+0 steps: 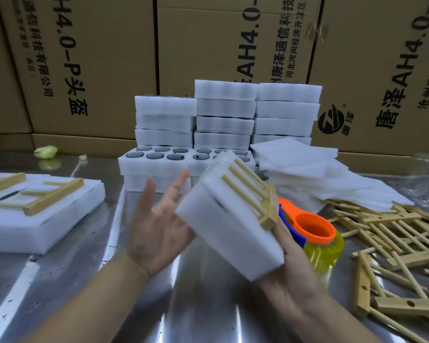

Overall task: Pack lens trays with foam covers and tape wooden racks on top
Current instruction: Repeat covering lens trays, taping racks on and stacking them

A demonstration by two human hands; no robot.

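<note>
- Just the one head view here. We've got a packed foam block (229, 229) up in the air over the metal table (67, 288), tilted, with one wooden rack (252, 191) on its top face. We count three thin dowels on that rack, joined to one crossbar.
- Our right hand (291, 276) is underneath the block, cupping its lower right end, palm up. Our left hand (156, 226) is spread flat with fingers apart, only its palm edge touching the block's left side, not gripping it.
- Right behind the block sits one tape dispenser (315, 230), orange and blue, loaded with a yellowish tape roll.
- Off to the left on the table are finished packs (39, 216) with two racks lying on top. How many packs are in there, we can't tell.
- In the back, three stacks of white foam trays (224, 120): three high on the left, four in the middle, roughly four on the right.
- In front of them, two open trays (156, 162) showing dark round lenses in their holes; we can make out about six in the left one.
- To the right, a loose pile of flat foam sheets (305, 169), then a heap of spare racks (394, 248), too tangled to count.
- Cardboard boxes (84, 63) wall off the back.
</note>
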